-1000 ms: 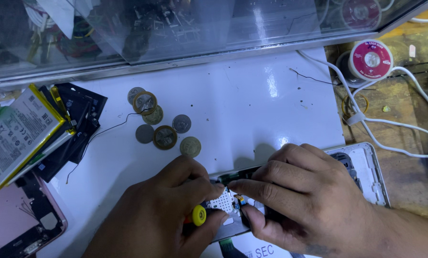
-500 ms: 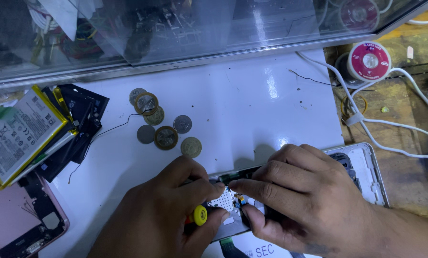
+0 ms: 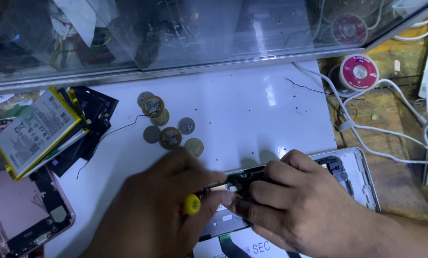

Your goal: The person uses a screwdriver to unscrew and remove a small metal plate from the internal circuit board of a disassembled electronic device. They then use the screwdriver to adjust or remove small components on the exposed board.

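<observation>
- Since the earlier frames both hands have shifted a little: the left hand (image 3: 152, 215) now blurs over the phone's lower end, and the small white part once seen between the fingers is covered.
- Left hand is curled shut round one screwdriver with a yellow cap (image 3: 192, 204), its tip hidden among the fingers.
- Right hand (image 3: 300, 210) lies bent over one opened phone (image 3: 352, 174), fingertips pinching its dark inner board; the phone rests on the white mat (image 3: 252, 110) at the near edge, its silver frame showing to the right.
- One pink opened phone shell (image 3: 18, 215) lies at the near left.
- One yellow-edged flat battery with a white label (image 3: 35, 131) sits on black parts at left.
- Seven coins (image 3: 168, 129) cluster mid-mat, one half hidden.
- One red-and-white round spool (image 3: 359, 71) stands far right, white cables (image 3: 390, 134) looping beside it.
- One glass case (image 3: 199, 33) runs along the far side.
</observation>
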